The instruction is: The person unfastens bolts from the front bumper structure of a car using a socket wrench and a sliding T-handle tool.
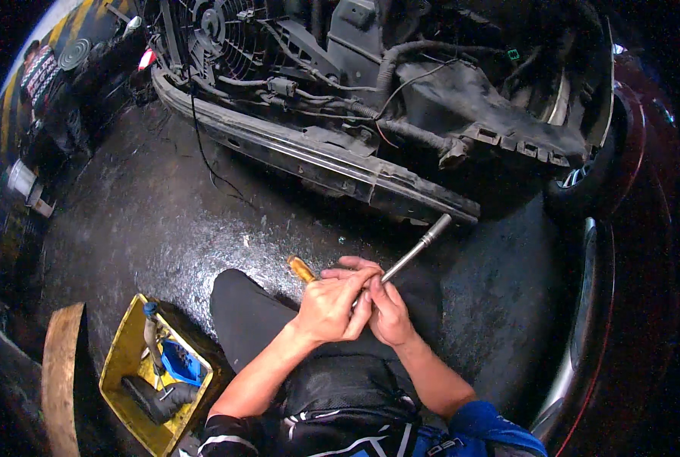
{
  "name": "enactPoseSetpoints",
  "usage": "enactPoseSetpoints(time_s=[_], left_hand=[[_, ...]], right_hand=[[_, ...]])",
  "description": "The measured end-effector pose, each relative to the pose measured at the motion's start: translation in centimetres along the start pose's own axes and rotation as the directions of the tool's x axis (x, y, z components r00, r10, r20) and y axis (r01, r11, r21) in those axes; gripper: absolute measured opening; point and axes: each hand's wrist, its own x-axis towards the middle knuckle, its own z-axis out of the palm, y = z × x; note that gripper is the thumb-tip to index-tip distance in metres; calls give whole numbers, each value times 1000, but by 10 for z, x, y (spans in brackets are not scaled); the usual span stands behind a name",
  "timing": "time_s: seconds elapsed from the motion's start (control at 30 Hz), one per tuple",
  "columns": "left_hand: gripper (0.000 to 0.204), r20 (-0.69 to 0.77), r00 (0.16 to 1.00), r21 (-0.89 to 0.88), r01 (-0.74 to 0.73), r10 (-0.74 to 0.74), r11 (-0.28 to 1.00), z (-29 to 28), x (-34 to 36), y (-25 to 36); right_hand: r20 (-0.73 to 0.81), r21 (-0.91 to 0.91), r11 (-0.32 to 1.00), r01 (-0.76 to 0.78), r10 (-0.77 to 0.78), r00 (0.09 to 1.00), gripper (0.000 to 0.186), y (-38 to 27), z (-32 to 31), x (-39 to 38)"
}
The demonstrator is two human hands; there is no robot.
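A silver socket extension bar (405, 261) slants up and right from between my hands, above my lap. A thicker socket-like end (440, 224) points toward the car's bumper beam. My left hand (326, 311) is closed, its thumb and forefinger pinching around the bar's lower part. Around the same stretch of the bar, my right hand (390, 314) is closed with its thumb along it. An amber tool handle (301, 268) pokes out beyond my left knuckles; its other end is hidden, and I cannot tell whether that hand grips it.
Ahead is a car's stripped front, with a bumper beam (302, 156), a radiator fan (212, 27) and a dangling black cable (203, 152). A yellow tool bin (115, 358) stands at lower left beside a curved wooden piece (60, 373). Dark red bodywork (644, 251) is at right; another person (47, 91) is far left.
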Motion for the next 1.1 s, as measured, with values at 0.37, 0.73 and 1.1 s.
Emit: enactPoseSetpoints(time_s=[0.37, 0.73, 1.1], left_hand=[[22, -291, 953, 410, 204, -85, 889, 15, 114, -76], [26, -312, 938, 576, 311, -149, 756, 64, 145, -123], [28, -452, 888, 366, 273, -86, 890, 65, 142, -128]], right_hand=[[-328, 396, 900, 181, -46, 944, 44, -4, -22, -14], [-481, 363, 922, 138, 58, 875, 41, 45, -111, -49], [-526, 378, 924, 56, 165, 834, 43, 68, -125, -55]])
